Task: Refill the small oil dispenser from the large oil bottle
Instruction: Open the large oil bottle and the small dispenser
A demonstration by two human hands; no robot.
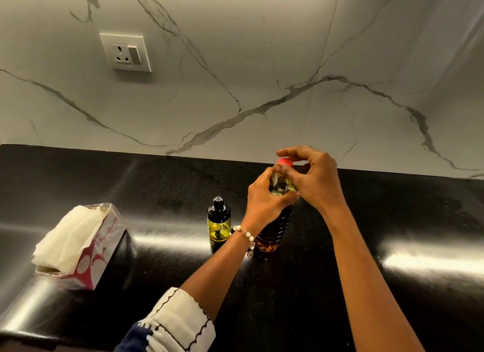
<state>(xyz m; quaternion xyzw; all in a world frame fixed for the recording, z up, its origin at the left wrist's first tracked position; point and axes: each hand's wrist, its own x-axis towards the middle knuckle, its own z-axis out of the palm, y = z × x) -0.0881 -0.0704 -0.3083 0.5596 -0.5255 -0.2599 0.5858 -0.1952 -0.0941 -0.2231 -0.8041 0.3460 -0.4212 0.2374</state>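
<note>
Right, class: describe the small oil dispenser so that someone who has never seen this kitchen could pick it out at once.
Start at the glossy black stone countertop below the marbled wall. Near its middle stands the tall clear plastic oil bottle with a red cap; just left of it is the small glass oil dispenser. It is shorter, untouched, holds pale yellow-green oil, and has a black top.

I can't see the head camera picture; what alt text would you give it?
A person's left hand grips the neck of a large oil bottle standing on a black counter while the right hand pinches its red cap. A small oil dispenser with a black top stands just left, and an open tissue box lies further left.
</note>
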